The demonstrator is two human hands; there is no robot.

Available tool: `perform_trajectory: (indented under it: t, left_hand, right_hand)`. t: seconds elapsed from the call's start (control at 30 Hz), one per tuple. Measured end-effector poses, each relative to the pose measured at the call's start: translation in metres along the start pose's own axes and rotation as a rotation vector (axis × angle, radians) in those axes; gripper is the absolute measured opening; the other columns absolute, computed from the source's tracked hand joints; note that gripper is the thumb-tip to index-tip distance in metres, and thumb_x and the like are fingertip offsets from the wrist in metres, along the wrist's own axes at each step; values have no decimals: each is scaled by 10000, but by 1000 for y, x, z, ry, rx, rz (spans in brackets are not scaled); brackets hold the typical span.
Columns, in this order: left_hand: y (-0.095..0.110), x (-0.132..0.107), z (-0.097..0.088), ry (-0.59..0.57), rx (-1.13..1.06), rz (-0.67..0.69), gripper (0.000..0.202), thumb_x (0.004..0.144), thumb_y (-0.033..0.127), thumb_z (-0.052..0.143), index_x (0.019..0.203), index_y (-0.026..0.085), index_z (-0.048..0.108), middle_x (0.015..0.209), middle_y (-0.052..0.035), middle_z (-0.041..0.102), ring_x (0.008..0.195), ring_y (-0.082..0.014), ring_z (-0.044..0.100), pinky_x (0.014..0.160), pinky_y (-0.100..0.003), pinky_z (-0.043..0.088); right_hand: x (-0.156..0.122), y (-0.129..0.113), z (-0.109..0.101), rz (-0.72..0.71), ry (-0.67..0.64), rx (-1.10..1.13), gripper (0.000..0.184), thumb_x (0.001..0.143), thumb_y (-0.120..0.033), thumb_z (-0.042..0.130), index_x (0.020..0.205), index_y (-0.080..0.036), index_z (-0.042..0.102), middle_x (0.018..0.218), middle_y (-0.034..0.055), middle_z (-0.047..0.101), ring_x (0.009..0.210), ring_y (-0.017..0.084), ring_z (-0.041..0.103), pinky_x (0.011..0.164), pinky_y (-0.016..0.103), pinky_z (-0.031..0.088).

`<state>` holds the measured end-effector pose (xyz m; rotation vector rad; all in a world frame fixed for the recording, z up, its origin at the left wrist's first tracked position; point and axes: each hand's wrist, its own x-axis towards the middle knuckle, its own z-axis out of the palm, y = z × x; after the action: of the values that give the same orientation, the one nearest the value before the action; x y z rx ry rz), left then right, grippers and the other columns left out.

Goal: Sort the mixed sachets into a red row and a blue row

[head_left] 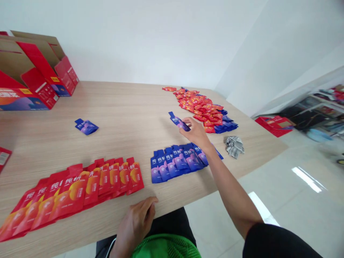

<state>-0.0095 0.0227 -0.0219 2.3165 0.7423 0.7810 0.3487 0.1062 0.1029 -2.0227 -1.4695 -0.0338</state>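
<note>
My right hand (196,133) reaches out over the wooden table (126,107) and pinches a blue sachet (177,121) just above the tabletop. Right below it lies a fanned row of blue sachets (176,162). A heap of red and blue sachets (205,109) sits beyond the hand at the far right. My left hand (135,224) rests at the table's near edge with fingers loosely curled, holding nothing. A long fanned row of red sachets (77,190) lies to its left.
A single blue sachet (86,126) lies alone at mid-left. Open red cardboard boxes (32,71) stand at the far left corner. A crumpled grey cloth (234,146) lies near the right edge. A red tray (274,124) sits on the floor beyond.
</note>
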Motion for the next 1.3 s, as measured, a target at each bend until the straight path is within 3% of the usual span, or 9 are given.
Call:
perform_trajectory:
  t: [0.13,0.23,0.33,0.63,0.9,1.3]
  left_hand:
    - [-1,1,-1,9,-5,22,268,1080,249,461,1093,251,729,890,-8,833,736,-155,819,709,-190,639]
    - [-1,2,-1,11,-10,29,259,1086,254,466,1098,253,725,878,5,826,700,-140,805,683,-177,625]
    - [0,3,-2,14,-13,34,261,1093,268,466,1089,251,726,827,18,807,638,-127,779,647,-169,609]
    - [7,7,-7,29,-24,47,266,1101,263,450,1062,245,713,767,30,779,589,-116,753,613,-164,585]
    - [3,5,-3,44,-15,60,254,1097,257,459,1076,244,711,810,25,799,644,-127,781,640,-176,600]
    - [2,5,-3,34,5,49,277,1107,270,452,1107,244,728,765,32,774,571,-117,740,606,-169,584]
  right_hand:
    - [-81,25,-26,162,134,26,414,846,-414,656,1209,-218,688,1203,124,793,1020,298,742,972,440,563]
    - [-122,27,-24,244,156,-58,407,834,-427,660,1184,-222,690,1163,119,800,1009,314,733,1088,511,482]
    - [-143,23,-16,286,140,-165,407,825,-423,679,1176,-219,701,1162,114,799,1041,338,716,1161,561,382]
    - [-145,8,-6,367,-9,-336,272,909,-378,682,1122,-222,746,1125,129,799,1101,365,670,1076,535,387]
    - [-145,-6,-15,401,-131,-414,334,993,-348,641,1284,-217,738,1343,137,728,1208,360,635,1036,493,401]
    - [-146,-5,-17,413,-132,-413,397,1001,-392,662,1347,-201,697,1320,141,738,1225,366,621,1037,493,396]
